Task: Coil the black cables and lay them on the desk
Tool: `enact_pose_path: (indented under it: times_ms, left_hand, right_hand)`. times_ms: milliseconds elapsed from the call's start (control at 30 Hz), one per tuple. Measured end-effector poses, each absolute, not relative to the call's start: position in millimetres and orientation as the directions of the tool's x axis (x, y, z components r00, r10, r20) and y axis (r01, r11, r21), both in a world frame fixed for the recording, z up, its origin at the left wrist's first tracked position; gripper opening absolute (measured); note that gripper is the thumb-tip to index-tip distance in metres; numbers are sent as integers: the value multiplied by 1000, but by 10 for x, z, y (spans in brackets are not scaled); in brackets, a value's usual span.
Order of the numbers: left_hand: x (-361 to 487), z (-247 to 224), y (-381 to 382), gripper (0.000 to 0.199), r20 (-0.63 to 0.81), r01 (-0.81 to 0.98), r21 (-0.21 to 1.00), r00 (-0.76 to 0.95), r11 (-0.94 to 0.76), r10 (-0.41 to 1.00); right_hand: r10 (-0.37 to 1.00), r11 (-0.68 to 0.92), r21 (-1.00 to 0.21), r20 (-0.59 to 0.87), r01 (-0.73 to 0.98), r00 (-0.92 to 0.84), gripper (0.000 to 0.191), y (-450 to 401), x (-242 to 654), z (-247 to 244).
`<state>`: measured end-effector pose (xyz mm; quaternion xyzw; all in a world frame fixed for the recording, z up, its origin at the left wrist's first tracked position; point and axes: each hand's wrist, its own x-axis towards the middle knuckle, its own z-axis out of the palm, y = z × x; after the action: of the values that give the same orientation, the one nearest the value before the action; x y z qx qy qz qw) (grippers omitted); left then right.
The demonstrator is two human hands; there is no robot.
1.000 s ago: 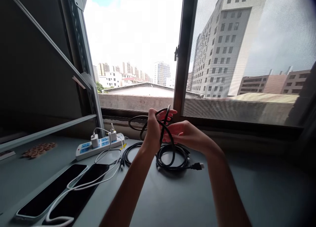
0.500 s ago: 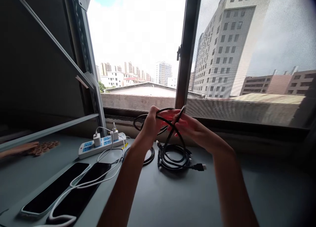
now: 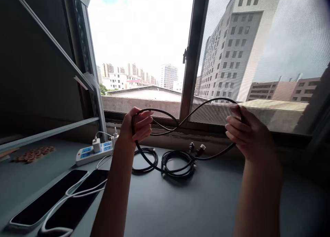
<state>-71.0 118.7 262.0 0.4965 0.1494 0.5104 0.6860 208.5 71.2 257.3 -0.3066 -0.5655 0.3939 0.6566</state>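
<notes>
A black cable [image 3: 207,102] is stretched between my hands above the table, crossing itself in the middle. My left hand [image 3: 139,125] is closed around loops of it at the left. Well apart at the right, my right hand [image 3: 242,128] grips the same cable in curled fingers. One stretch of it sags low, passing in front of a coiled black cable [image 3: 177,175] that lies on the table. Two black plugs [image 3: 201,149] with pale metal ends show behind that coil; which cable they belong to I cannot tell. A thinner black coil [image 3: 144,170] lies to the left.
A white power strip [image 3: 85,158] with plugged-in chargers stands at the left. Two dark phones [image 3: 51,199] lie before it, with a white charging cable [image 3: 68,194] over them. A brown openwork mat [image 3: 34,154] lies far left. Behind the table is a window frame [image 3: 192,75].
My hands have moved apart, the right one far to the right, opening the black cable into wide loops. The plug that lay right of the coil is no longer there; plugs now show behind the coil.
</notes>
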Motion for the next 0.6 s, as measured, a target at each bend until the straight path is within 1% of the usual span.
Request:
enact_pose_path:
  times_ms: [100,167,200,333,400,500,600]
  left_hand:
    - [-760,2618,1161,28,211,-373,928,513,-5,832]
    - [-763,2623,1129,28,157,-240,970,495,-39,855]
    - [-758,2624,1116,28,151,-192,979,468,-67,871]
    - [-749,2618,1100,23,183,-78,983,324,-166,928]
    - [-765,2616,1108,28,187,-14,982,269,-190,945]
    - [-801,2619,1115,35,134,79,984,283,-162,950]
    - [-821,2623,1109,38,81,154,978,333,-139,939]
  right_hand:
    - [886,464,-877,457,-124,77,23,664,2071,2579]
    - [893,449,-884,438,-127,103,27,637,2055,2587]
    - [895,444,-885,430,-142,118,28,625,2048,2592]
    - [895,445,-879,426,-173,137,25,586,2027,2604]
    - [898,439,-883,423,-165,124,24,577,2017,2607]
    - [879,475,-863,453,-173,150,27,571,1983,2611]
    - [831,550,-809,504,-208,236,31,558,1933,2625]
